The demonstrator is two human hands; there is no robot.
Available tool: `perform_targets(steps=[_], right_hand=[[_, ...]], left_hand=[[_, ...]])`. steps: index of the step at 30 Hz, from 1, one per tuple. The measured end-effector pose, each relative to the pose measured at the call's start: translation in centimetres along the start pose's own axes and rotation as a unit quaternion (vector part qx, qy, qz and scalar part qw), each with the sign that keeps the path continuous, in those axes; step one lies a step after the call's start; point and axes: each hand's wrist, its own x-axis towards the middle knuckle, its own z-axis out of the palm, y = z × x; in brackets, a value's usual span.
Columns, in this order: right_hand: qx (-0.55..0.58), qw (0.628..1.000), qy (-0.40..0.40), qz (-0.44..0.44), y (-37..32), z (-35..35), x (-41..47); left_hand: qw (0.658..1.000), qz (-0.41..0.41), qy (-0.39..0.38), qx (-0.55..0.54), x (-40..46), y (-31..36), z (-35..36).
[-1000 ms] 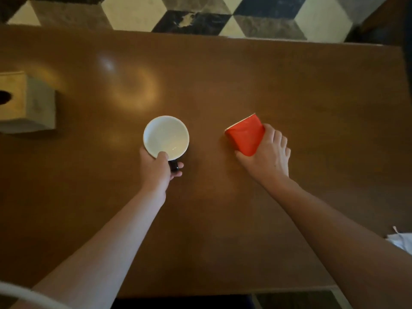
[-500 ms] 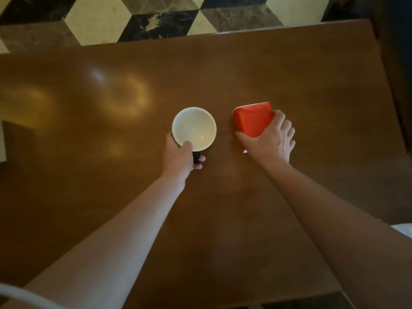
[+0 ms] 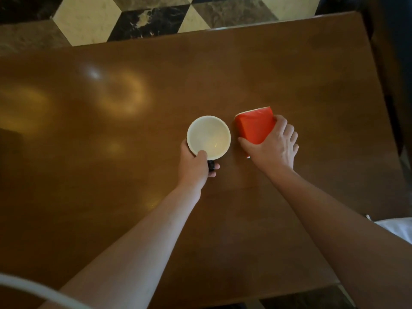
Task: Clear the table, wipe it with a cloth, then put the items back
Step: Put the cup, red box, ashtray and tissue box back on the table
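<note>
Brown wooden table (image 3: 278,70) is filling the view, glossy, with patterned floor tiles (image 3: 142,18) showing past its far edge. Left hand (image 3: 195,162) is wrapping the mug (image 3: 208,137) by its dark handle, thumb on the rim; the handle is mostly hidden and the mouth is facing up. Just beside it, right hand (image 3: 273,147) is clasping the red paper cup (image 3: 255,126), tilted, rim pointing away toward the far edge, its base hidden under the palm. Wide bare tabletop is lying left and beyond. Something white (image 3: 396,227) is cut off at right.
</note>
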Motion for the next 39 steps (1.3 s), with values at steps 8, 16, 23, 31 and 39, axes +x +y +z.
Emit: perform_targets(steps=[8, 16, 23, 31, 39], right_hand=[[-0.010, 1.000, -0.008, 0.010, 1.9, 0.9, -3.2], [-0.007, 1.000, -0.016, 0.006, 2.3, 1.8, -5.3], [-0.043, 0.999, -0.026, 0.012, 1.8, 1.3, -5.2], [-0.077, 0.994, 0.041, -0.064, -6.9, 2.4, -7.9], [-0.054, 0.975, -0.090, -0.197, -27.8, 14.7, -17.2]], left_hand=[[0.999, -0.032, -0.004, 0.009, -2.3, -2.7, 0.3], [0.999, -0.046, -0.014, -0.005, -2.6, -3.4, -0.2], [0.999, -0.042, -0.027, 0.019, -2.0, -2.7, -1.4], [0.995, -0.014, 0.088, 0.039, 0.2, -1.9, -13.9], [0.954, -0.023, 0.297, -0.039, 3.6, -0.2, -42.7]])
